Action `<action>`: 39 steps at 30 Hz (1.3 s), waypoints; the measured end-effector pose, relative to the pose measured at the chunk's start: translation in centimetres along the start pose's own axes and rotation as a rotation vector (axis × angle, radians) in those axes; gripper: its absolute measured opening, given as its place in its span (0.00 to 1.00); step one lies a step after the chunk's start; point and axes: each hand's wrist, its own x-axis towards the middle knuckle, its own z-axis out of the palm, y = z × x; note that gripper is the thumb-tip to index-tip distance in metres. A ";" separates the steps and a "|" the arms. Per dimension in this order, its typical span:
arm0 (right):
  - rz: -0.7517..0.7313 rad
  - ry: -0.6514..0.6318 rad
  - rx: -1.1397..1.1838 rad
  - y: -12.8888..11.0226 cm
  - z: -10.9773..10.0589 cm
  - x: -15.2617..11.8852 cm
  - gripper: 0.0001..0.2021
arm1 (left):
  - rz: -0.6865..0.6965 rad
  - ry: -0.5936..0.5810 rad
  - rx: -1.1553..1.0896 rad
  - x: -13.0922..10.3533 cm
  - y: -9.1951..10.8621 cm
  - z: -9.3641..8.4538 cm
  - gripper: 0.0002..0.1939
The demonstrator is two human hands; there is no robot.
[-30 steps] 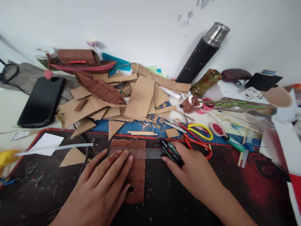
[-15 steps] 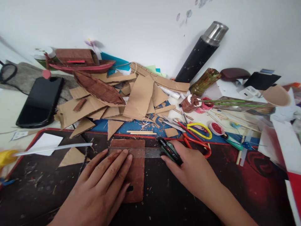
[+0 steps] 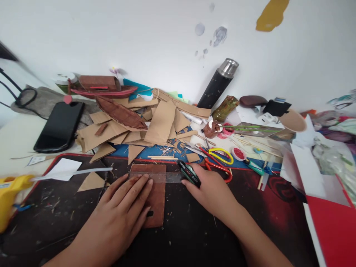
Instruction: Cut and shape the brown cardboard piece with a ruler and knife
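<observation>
A brown painted cardboard rectangle (image 3: pixel 157 211) with a small dark slot lies flat on the black mat. Across its upper part runs a clear ruler (image 3: pixel 172 177). My left hand (image 3: pixel 119 207) lies flat with stretched fingers, pressing the ruler and the card down. My right hand (image 3: pixel 208 189) is closed around a dark green and black tool (image 3: pixel 189 174) with pale lettering, at the ruler's right end. The tool's tip does not show clearly, so I cannot tell its exact kind.
Behind the mat are cardboard scraps (image 3: pixel 161 122), a brown boat-shaped hull (image 3: pixel 121 113), yellow-handled scissors (image 3: pixel 222 155) and a black flask (image 3: pixel 215 87). At left lie a phone (image 3: pixel 59 126) and a yellow glue gun (image 3: pixel 13 189). A paint jar (image 3: pixel 213 129) stands right of the scraps.
The camera view has shifted, so the scene appears smaller and more of the wall and right side shows. Both hands keep nearly the same places on the ruler and card.
</observation>
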 end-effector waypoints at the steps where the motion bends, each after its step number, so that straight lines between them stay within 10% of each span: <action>1: 0.001 -0.003 -0.007 -0.1 -0.1 0.1 0.17 | -0.002 0.008 -0.003 0.0 0.0 0.1 0.25; 31: 0.052 -0.024 0.161 -0.5 -1.0 -0.6 0.12 | 0.096 0.012 0.159 -0.5 -0.6 1.1 0.26; 39: 0.104 -0.426 0.729 -0.7 -3.7 -1.0 0.06 | 0.067 -0.020 0.157 -0.7 -0.6 1.8 0.28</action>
